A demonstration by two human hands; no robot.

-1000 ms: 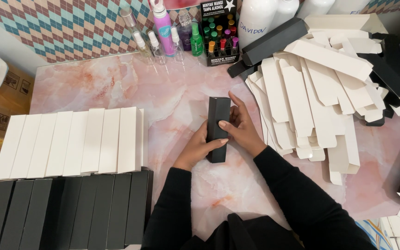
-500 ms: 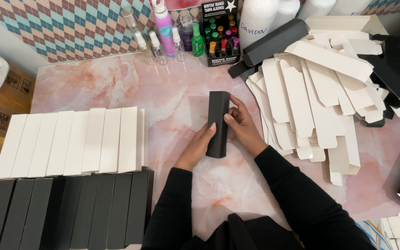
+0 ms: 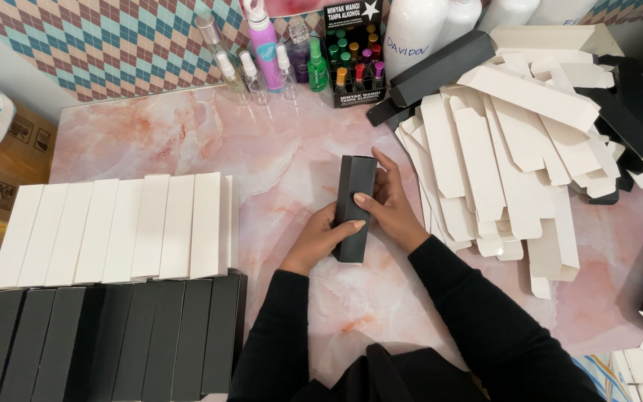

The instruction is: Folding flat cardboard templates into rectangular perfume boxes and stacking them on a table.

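A long narrow black box (image 3: 353, 195) lies lengthwise on the pink marble table (image 3: 277, 156), held by both my hands. My left hand (image 3: 320, 238) grips its near end from the left, thumb across the top. From the right, my right hand (image 3: 385, 201) wraps the middle of the box, thumb on its upper face. The far end of the box points away from me. Both sleeves are black.
A row of white boxes (image 3: 113, 229) lies at left, with a row of black boxes (image 3: 113, 339) nearer me. A heap of flat white and black box blanks (image 3: 515, 141) fills the right. Small bottles (image 3: 262, 52) and a display carton (image 3: 353, 56) stand at the back.
The black box has shifted slightly in my hands. My left thumb has come up onto its near end and my right thumb now rests on its top face.
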